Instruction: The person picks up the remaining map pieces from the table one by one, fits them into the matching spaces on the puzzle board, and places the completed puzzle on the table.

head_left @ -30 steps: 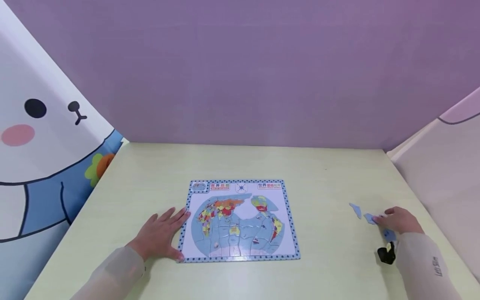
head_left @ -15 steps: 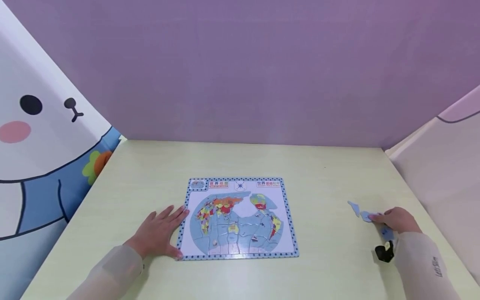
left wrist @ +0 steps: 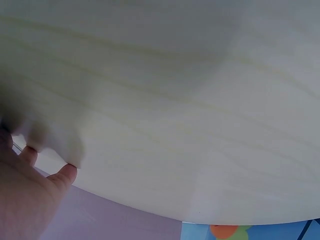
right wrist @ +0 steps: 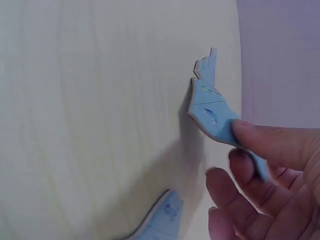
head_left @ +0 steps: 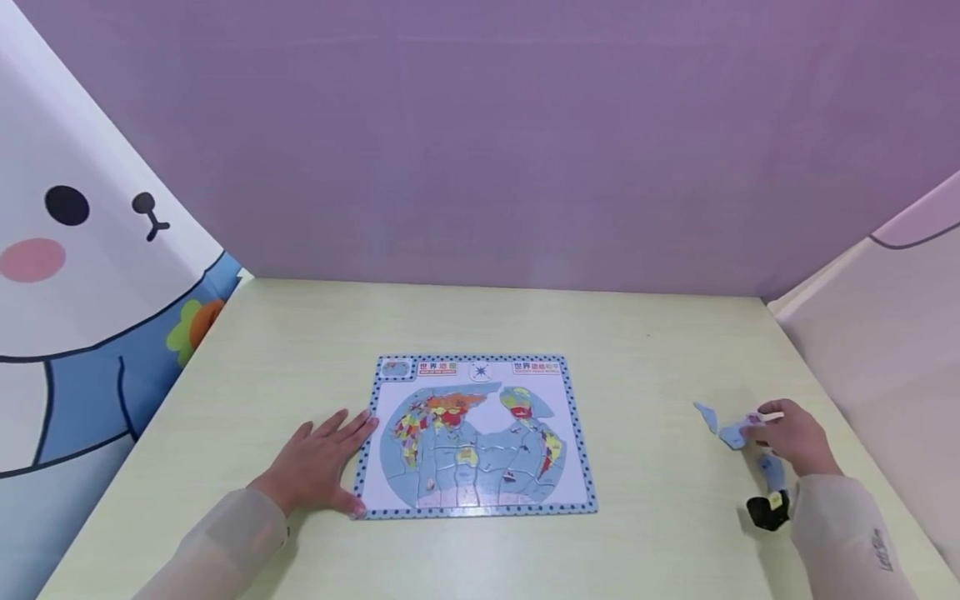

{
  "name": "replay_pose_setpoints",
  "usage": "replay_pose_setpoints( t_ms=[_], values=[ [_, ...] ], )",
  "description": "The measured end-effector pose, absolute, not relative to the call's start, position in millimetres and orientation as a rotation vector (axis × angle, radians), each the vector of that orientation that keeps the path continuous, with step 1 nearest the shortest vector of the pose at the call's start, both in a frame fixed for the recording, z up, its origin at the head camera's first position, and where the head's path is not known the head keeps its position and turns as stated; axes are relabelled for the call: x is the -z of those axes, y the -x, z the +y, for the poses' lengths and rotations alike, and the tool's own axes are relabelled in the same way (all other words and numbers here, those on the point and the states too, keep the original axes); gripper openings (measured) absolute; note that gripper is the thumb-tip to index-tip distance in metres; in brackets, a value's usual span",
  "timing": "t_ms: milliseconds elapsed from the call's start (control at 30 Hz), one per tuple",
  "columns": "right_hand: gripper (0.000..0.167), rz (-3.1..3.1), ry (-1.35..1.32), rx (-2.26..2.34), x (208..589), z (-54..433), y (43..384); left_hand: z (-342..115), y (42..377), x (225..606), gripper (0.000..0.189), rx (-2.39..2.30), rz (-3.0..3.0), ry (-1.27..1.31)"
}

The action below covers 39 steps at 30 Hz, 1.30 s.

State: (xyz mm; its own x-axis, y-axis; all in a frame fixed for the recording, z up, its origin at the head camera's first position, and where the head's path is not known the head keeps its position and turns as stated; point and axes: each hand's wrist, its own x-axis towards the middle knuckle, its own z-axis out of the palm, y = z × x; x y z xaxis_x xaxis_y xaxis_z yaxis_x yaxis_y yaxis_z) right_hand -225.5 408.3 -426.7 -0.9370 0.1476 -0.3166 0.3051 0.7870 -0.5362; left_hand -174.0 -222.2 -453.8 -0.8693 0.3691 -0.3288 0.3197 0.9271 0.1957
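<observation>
A world-map jigsaw puzzle [head_left: 480, 450] in a blue dotted frame lies flat on the table, with a pale gap in the upper middle of its map. Spread out at its left border, my left hand [head_left: 318, 467] touches the frame with its fingertips and thumb. Over to the right, my right hand [head_left: 798, 437] pinches a light-blue puzzle piece [right wrist: 215, 117] between thumb and fingers, tilted off the table in the right wrist view. Just beyond lies a narrow blue piece [head_left: 706, 417]. Another blue piece [head_left: 772, 472] lies nearer, beside the right wrist.
The pale wooden table [head_left: 645, 533] meets a purple backdrop [head_left: 510, 167] at its far edge. A cartoon-printed panel [head_left: 97, 333] stands on the left and a pale panel [head_left: 885, 333] on the right. A small black device [head_left: 768, 511] sits at the right wrist.
My right hand has turned and risen slightly, and a white edge now shows at its fingers. My left hand stays at the puzzle's border.
</observation>
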Motion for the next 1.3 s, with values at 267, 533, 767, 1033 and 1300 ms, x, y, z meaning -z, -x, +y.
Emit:
replay_pose_setpoints(
  t_ms=[267, 533, 767, 1033, 1300],
  values=[
    [0.05, 2.788, -0.366, 1.17, 442, 399, 213, -221, 175, 455, 0.115, -0.191, 2.726, -0.527],
    [0.048, 2.779, -0.348, 1.385, 443, 376, 212, -221, 174, 457, 0.115, -0.193, 2.718, -0.512],
    [0.025, 2.559, -0.387, 1.735, 437, 351, 211, -223, 174, 455, 0.115, -0.194, 2.722, -0.514],
    [0.04, 2.5, -0.313, 1.714, 438, 312, 219, -225, 173, 452, 0.114, -0.19, 2.725, -0.512],
    [0.043, 2.452, -0.183, 1.695, 437, 279, 228, -223, 175, 453, 0.115, -0.191, 2.702, -0.495]
  ],
)
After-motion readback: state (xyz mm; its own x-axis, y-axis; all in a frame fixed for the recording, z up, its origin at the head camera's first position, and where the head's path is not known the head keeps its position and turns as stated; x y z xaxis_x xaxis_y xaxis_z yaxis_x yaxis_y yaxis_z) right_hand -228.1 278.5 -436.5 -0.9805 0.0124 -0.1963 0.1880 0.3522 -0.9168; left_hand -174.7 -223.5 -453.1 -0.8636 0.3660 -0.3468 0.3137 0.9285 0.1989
